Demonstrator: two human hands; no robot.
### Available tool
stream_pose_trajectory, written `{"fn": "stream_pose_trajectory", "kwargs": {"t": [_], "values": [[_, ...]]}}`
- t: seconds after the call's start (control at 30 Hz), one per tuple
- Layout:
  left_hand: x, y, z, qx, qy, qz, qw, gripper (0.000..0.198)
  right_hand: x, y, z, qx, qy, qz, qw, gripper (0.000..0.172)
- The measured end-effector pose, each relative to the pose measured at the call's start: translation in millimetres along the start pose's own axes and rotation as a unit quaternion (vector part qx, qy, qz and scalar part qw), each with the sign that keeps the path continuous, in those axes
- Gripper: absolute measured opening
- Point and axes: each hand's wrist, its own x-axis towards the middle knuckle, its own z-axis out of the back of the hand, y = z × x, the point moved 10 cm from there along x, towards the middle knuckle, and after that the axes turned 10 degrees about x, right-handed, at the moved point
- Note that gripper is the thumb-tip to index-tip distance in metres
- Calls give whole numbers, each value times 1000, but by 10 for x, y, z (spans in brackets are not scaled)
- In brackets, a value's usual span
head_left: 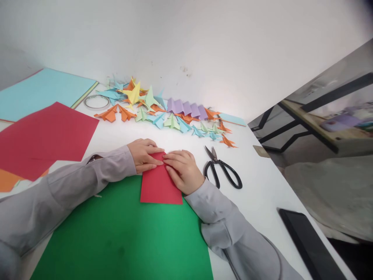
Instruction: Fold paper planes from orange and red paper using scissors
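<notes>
A small sheet of red paper (160,188) lies over the far edge of a large green sheet (131,229). Its far end appears folded in at the corners, though fingers partly cover it. My left hand (142,155) presses that end from the left, fingers together. From the right, my right hand (184,169) holds the same end with bent fingers, its fingertips close to those of my left. Black-handled scissors (217,161) lie with their blades slightly apart, just right of my right hand.
Folded paper shapes (132,94) in several colours line the wall, beside a purple pleated strip (188,109). A tape roll (96,102), large red sheets (55,134) and blue sheets (43,93) are at left. A black flat device (309,241) lies near the table's right edge.
</notes>
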Motion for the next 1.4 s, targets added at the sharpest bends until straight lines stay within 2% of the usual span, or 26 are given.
{"fn": "stream_pose_trajectory", "kwargs": {"t": [0.23, 0.37, 0.83, 1.0, 1.13, 1.2, 1.3, 1.4], "values": [[21, -48, 25, 25, 8, 5, 1000, 31, 28, 198, -146, -161, 68, 11, 985, 43], [20, -57, 44, 29, -1, 7, 1000, 29, 11, 236, -184, -195, 80, 13, 977, 46], [12, -22, 13, -2, 16, 15, 1000, 34, -240, 351, 66, -200, 28, 16, 979, 45], [16, -20, 24, -8, 18, 21, 1000, 33, -295, 366, 240, -179, -20, 14, 984, 32], [20, -24, 23, 3, 20, 28, 999, 31, -245, 257, 344, -183, -52, -19, 982, 26], [21, -31, 30, 5, 14, 29, 999, 30, -189, 206, 271, -172, -26, -22, 984, 31], [16, -36, 30, 2, 6, 30, 1000, 30, -128, 170, 46, -135, 50, -9, 990, 37], [9, -16, 8, -12, 7, 29, 999, 30, -116, 137, -72, -111, 79, -15, 990, 41]]}}
